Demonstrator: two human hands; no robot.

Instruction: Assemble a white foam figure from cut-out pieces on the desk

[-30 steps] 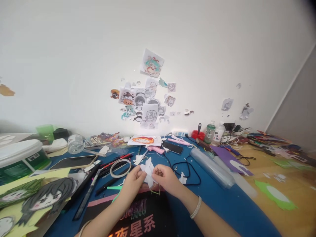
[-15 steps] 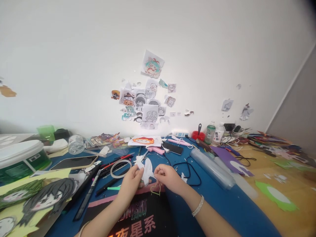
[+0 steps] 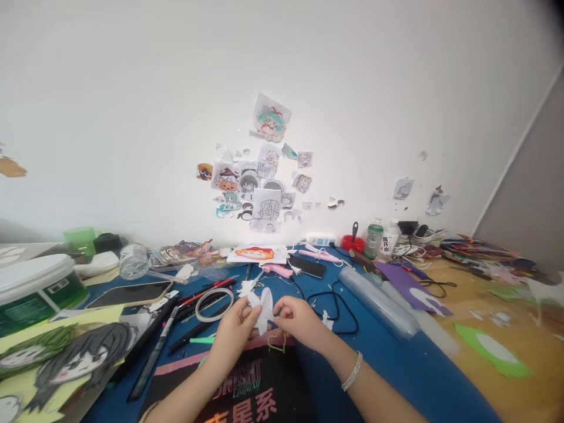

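Note:
Between my hands, over the back edge of a black printed sheet [image 3: 264, 376], is a white paper cutout [image 3: 265, 305]. My left hand [image 3: 240, 323] pinches its left side between thumb and fingers. My right hand [image 3: 295, 317] is closed at the cutout's right edge, thumb against the curled fingers; whether it grips the paper's edge or only touches it is hard to make out. Just below the cutout a thin yellow-green heart outline [image 3: 277, 341] shows on the black sheet. Behind my left hand lies a roll of white tape [image 3: 214, 304] on its side.
Pens [image 3: 154, 346] and a phone [image 3: 130, 294] lie on the left, near a white-lidded tub [image 3: 37, 294]. A pink glue gun [image 3: 277, 270] and a second phone [image 3: 308, 266] are behind my hands. A clear plastic roll [image 3: 379, 302] and a black cable [image 3: 339, 305] lie to the right.
The white paper cutout has turned slightly in my fingers and shows its face more broadly. My right hand has shifted a little left. The view has moved slightly.

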